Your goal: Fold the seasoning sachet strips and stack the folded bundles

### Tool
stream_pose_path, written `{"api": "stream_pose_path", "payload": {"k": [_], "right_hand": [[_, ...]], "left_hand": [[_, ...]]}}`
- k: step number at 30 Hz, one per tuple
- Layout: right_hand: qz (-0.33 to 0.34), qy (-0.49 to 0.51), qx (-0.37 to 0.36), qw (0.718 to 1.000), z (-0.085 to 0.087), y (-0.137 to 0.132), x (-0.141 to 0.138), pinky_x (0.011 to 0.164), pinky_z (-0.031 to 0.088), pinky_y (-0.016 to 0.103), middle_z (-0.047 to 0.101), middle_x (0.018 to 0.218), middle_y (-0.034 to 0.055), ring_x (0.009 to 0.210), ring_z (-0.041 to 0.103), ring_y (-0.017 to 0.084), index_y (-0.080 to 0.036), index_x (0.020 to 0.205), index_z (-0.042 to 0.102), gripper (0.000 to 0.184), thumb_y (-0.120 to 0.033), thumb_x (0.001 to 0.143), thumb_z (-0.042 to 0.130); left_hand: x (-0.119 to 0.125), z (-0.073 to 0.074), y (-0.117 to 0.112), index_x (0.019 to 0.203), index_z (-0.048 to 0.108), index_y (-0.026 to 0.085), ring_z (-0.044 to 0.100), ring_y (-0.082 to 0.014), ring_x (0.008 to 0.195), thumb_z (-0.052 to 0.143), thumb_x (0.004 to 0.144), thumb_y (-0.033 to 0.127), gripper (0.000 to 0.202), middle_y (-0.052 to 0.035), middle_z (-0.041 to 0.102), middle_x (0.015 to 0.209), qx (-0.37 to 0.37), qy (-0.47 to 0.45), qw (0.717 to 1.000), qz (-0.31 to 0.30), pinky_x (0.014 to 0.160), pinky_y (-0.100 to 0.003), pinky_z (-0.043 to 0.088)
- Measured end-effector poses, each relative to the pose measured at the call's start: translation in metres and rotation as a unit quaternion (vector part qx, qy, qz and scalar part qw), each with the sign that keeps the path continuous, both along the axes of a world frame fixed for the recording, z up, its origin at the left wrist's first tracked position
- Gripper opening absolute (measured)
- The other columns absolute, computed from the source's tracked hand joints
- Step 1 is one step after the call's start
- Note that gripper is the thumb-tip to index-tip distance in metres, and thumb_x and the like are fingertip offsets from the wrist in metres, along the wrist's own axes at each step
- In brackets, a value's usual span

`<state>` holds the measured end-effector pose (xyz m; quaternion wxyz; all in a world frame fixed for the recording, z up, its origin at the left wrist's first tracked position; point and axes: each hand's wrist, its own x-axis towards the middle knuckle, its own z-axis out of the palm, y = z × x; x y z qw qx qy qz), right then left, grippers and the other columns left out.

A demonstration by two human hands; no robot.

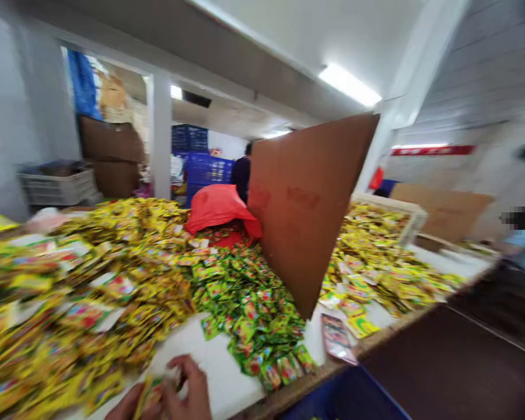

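Both of my hands are low in the picture, over the white tabletop (222, 360). My left hand (126, 403), cut off by the bottom edge, pinches a small yellow packet (145, 392). Close against it, my right hand (190, 389) has its fingers curled and its fingertips at the same packet; blur hides whether it holds another one. A large heap of yellow packets (149, 286) spreads to the left and ahead of my hands. To their right lies a heap of green packets (249, 309), spilling from a red bag (221, 207).
A brown cardboard sheet (306, 192) stands upright beyond the green heap. Right of it are more yellow packets (389, 280), a white crate (413, 221) and a phone-like item (336, 338). Below the table edge sits a blue bin (345, 396). Other people (240, 178) are farther back.
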<state>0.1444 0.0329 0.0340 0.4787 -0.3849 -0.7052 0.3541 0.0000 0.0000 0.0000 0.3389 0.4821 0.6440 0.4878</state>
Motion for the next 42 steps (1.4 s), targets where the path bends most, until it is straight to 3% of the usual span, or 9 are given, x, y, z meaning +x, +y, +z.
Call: {"api": "stream_pose_path", "payload": {"k": [4, 9, 13, 19, 23, 26, 34, 42], "right_hand": [[0.043, 0.074, -0.029, 0.996, 0.013, -0.003, 0.004, 0.063, 0.044, 0.023, 0.058, 0.08, 0.0006, 0.07, 0.055, 0.014, -0.02, 0.1, 0.046, 0.02, -0.023, 0.08, 0.051], [0.089, 0.064, -0.035, 0.993, 0.014, -0.001, 0.004, 0.064, 0.043, 0.024, 0.058, 0.078, 0.001, 0.069, 0.054, 0.014, -0.02, 0.097, 0.045, 0.02, -0.028, 0.081, 0.054], [0.104, 0.045, -0.023, 0.993, 0.011, -0.003, 0.005, 0.063, 0.043, 0.023, 0.057, 0.077, 0.0008, 0.069, 0.053, 0.014, -0.019, 0.097, 0.047, 0.019, -0.028, 0.081, 0.053], [0.088, 0.039, -0.024, 0.995, 0.011, 0.0, 0.006, 0.066, 0.043, 0.023, 0.056, 0.079, 0.0009, 0.071, 0.052, 0.013, -0.019, 0.1, 0.048, 0.02, -0.027, 0.083, 0.051], [0.089, 0.047, -0.026, 0.995, 0.012, 0.0, 0.006, 0.065, 0.042, 0.023, 0.054, 0.076, -0.0002, 0.069, 0.051, 0.013, -0.019, 0.102, 0.049, 0.021, -0.026, 0.082, 0.05], [0.098, 0.046, -0.027, 0.994, 0.014, 0.0, 0.007, 0.066, 0.042, 0.023, 0.055, 0.076, 0.0003, 0.07, 0.051, 0.013, -0.019, 0.102, 0.052, 0.021, -0.026, 0.083, 0.05], [0.121, 0.033, -0.05, 0.991, 0.015, 0.004, 0.009, 0.069, 0.041, 0.023, 0.054, 0.081, 0.0009, 0.073, 0.05, 0.013, -0.019, 0.106, 0.052, 0.023, -0.026, 0.085, 0.046], [0.135, 0.009, -0.053, 0.989, 0.019, 0.009, 0.009, 0.061, 0.039, 0.02, 0.055, 0.071, -0.0004, 0.066, 0.05, 0.012, -0.017, 0.078, 0.056, 0.012, -0.022, 0.083, 0.047]], "left_hand": [[0.01, 0.028, -0.018, 0.09, 0.062, 0.016, 0.062, -0.0276, 0.087, 0.062, 0.065, 0.045, 0.038, -0.0072, 0.069, 0.092, 0.047, -0.037, 0.998, 0.028, 0.08, -0.036, 0.049], [0.015, 0.04, -0.024, 0.091, 0.059, 0.013, 0.062, -0.0243, 0.082, 0.062, 0.069, 0.037, 0.033, -0.0089, 0.069, 0.089, 0.073, -0.106, 0.991, 0.024, 0.075, -0.032, 0.048], [0.017, 0.041, -0.027, 0.092, 0.058, 0.012, 0.061, -0.0232, 0.083, 0.063, 0.07, 0.034, 0.032, -0.0095, 0.068, 0.091, 0.08, -0.144, 0.986, 0.012, 0.075, -0.03, 0.046], [0.019, 0.036, -0.02, 0.104, 0.052, 0.013, 0.058, -0.0241, 0.093, 0.06, 0.074, 0.033, 0.037, -0.0116, 0.063, 0.104, 0.085, -0.174, 0.979, -0.056, 0.082, -0.033, 0.045], [0.023, 0.036, -0.02, 0.119, 0.033, 0.02, 0.059, -0.0228, 0.094, 0.061, 0.075, 0.031, 0.054, -0.0098, 0.062, 0.104, 0.096, -0.185, 0.978, -0.001, 0.081, -0.034, 0.045], [0.025, 0.04, -0.023, 0.12, 0.024, 0.024, 0.062, -0.0212, 0.086, 0.059, 0.077, 0.031, 0.056, -0.0069, 0.063, 0.096, 0.096, -0.215, 0.972, 0.006, 0.075, -0.033, 0.047], [0.025, 0.043, -0.026, 0.116, 0.025, 0.026, 0.063, -0.0194, 0.073, 0.059, 0.076, 0.032, 0.053, -0.0045, 0.063, 0.091, 0.072, -0.245, 0.967, -0.018, 0.064, -0.03, 0.049], [0.02, 0.037, -0.021, 0.091, 0.049, 0.019, 0.059, -0.0164, 0.065, 0.065, 0.07, 0.036, 0.031, -0.0007, 0.062, 0.074, 0.04, -0.194, 0.979, -0.047, 0.058, -0.024, 0.046]]}}
